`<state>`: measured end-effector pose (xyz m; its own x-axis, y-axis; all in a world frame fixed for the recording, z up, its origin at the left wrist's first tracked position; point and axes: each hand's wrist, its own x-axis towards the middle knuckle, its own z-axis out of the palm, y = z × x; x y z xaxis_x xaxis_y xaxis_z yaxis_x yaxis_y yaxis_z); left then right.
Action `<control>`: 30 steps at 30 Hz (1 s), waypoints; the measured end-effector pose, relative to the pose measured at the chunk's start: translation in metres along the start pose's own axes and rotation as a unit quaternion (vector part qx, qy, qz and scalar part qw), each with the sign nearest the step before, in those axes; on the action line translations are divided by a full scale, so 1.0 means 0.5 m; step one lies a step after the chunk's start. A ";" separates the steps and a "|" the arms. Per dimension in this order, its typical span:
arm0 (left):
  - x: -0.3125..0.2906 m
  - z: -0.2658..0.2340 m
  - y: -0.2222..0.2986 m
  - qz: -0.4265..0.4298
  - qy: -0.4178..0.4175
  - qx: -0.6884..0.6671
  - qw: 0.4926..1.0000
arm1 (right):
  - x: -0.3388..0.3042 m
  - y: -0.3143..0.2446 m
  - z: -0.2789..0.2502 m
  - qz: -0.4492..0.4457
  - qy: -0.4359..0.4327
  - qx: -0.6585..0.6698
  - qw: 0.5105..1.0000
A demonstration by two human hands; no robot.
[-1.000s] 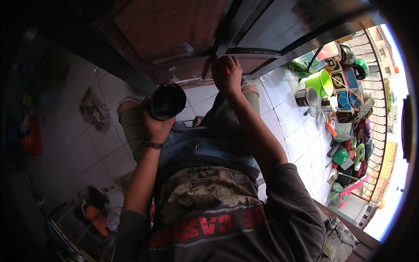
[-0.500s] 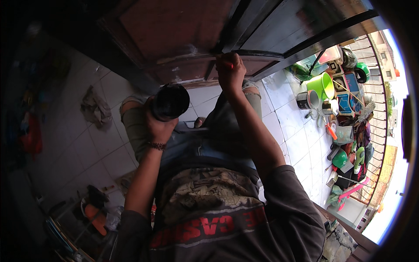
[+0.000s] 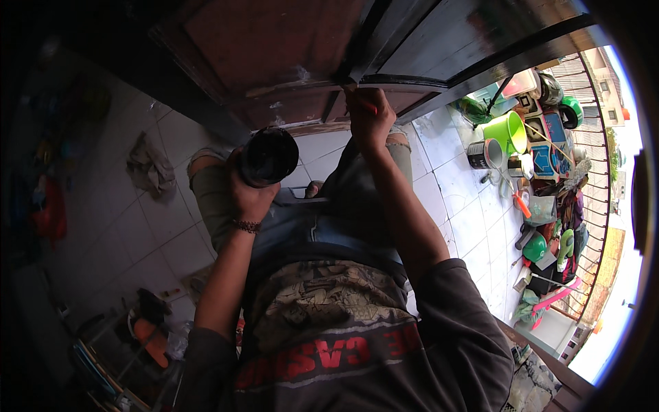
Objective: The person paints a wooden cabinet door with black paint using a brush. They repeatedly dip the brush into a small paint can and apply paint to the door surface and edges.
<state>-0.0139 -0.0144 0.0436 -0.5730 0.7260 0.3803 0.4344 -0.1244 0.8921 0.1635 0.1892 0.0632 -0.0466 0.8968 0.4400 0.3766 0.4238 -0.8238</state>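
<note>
My left hand point(image 3: 252, 198) is wrapped round a dark, open paint can point(image 3: 270, 156), held above my left thigh; its inside looks black. In my closed right hand point(image 3: 374, 127) is a paintbrush point(image 3: 368, 108) with a red handle. The brush tip meets the wooden door point(image 3: 274, 44) where a black upright strip joins a cross rail, though the fingers and shadow partly hide the bristles. Reddish-brown panels fill the door's left side, and glossy black paint covers the strips to the right. Pale marks show on the lower rail.
A crumpled cloth point(image 3: 150, 168) lies on the white tiles at left. To the right stand a lime-green bucket point(image 3: 506, 134), a grey can point(image 3: 485, 155) and a green helmet point(image 3: 535, 248) among piled goods along a railing point(image 3: 607, 199). My knees flank the door's lower edge.
My right hand has moved slightly right and down along the door with the paintbrush. The left hand and the can have stayed almost in place.
</note>
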 end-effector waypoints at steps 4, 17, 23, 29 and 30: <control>0.000 0.002 -0.009 0.014 0.007 0.025 1.000 | -0.008 -0.006 -0.008 0.019 0.014 -0.019 1.000; 0.004 -0.007 -0.004 0.021 -0.007 0.033 0.999 | 0.009 -0.001 -0.002 -0.014 0.028 -0.067 0.997; -0.002 -0.010 -0.016 0.013 -0.004 0.039 0.999 | 0.015 -0.040 -0.034 -0.017 -0.001 -0.076 0.997; -0.007 -0.001 -0.023 0.004 0.000 0.046 0.999 | 0.013 -0.025 -0.027 -0.046 0.001 -0.008 0.999; -0.003 -0.002 -0.018 0.007 -0.006 0.052 0.999 | 0.013 -0.022 -0.022 -0.045 0.000 -0.008 0.999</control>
<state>-0.0175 -0.0150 0.0354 -0.5584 0.7323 0.3898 0.5129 -0.0646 0.8560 0.1695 0.1890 0.0792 -0.0804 0.8549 0.5125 0.3861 0.5008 -0.7747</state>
